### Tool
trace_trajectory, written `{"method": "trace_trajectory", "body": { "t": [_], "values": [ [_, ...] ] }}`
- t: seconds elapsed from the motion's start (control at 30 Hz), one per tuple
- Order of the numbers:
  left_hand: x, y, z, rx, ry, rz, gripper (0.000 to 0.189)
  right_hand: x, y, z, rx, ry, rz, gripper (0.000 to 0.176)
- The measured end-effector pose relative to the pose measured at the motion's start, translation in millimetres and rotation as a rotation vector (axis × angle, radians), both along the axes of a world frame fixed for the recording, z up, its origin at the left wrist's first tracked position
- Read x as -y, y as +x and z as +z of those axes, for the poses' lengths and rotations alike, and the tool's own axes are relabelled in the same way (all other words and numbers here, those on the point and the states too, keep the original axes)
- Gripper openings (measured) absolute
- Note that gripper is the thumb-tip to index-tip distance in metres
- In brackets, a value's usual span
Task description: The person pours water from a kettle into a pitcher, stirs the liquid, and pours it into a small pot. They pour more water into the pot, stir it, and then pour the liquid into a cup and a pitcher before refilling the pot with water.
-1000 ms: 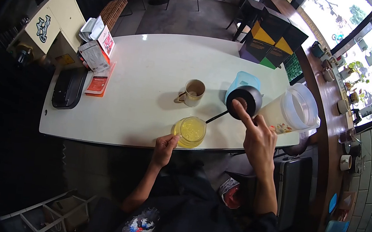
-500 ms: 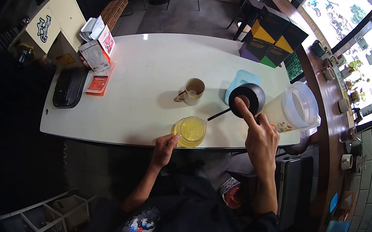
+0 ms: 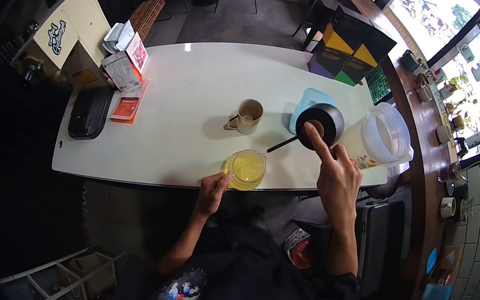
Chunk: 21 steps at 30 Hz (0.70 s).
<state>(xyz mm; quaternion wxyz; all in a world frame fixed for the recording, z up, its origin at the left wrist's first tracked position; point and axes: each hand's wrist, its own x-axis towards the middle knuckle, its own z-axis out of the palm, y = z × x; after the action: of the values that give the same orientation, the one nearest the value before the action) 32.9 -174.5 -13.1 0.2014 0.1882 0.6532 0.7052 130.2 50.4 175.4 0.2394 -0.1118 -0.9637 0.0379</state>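
My right hand (image 3: 340, 176) is wrapped round the handle side of a black gooseneck kettle (image 3: 333, 125), with the index finger stretched over its lid. The kettle's thin spout points down and left, its tip close to the rim of a glass jug (image 3: 247, 171). Yellow liquid shows in that jug, which stands near the table's front edge. At the jug's left, my left hand (image 3: 212, 191) is closed on its handle. Behind the jug stands a beige-brown mug (image 3: 248, 128), its handle to the left. I cannot make out any stream from the spout.
A light blue container (image 3: 311, 97) is behind the kettle. To its right stands a translucent plastic pitcher (image 3: 371, 144). Dark boxes (image 3: 346, 49) sit at the white table's (image 3: 189, 79) far right. A black flat device (image 3: 89, 112) and orange packets (image 3: 126, 108) lie on the left.
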Motion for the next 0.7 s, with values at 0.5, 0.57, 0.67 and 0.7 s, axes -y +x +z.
{"method": "trace_trajectory", "body": {
  "t": [0.5,0.57,0.67,0.7],
  "values": [
    [2.4,4.5,-4.0,0.004,0.039,-0.009,0.039,15.0,0.1,-3.1,0.033,-0.004,0.089,0.080],
    [2.7,5.7,-1.2,0.021,0.054,-0.006,0.039,12.8,0.0,2.9,0.002,0.026,0.032,0.079],
    [3.6,6.5,-1.4,0.028,0.038,0.011,0.039,11.6,2.6,-3.4,0.022,0.016,0.024,0.080],
    [3.5,6.2,-2.7,0.029,0.043,0.016,0.040,11.7,3.6,-7.3,0.036,0.020,0.027,0.080]
  ]
}}
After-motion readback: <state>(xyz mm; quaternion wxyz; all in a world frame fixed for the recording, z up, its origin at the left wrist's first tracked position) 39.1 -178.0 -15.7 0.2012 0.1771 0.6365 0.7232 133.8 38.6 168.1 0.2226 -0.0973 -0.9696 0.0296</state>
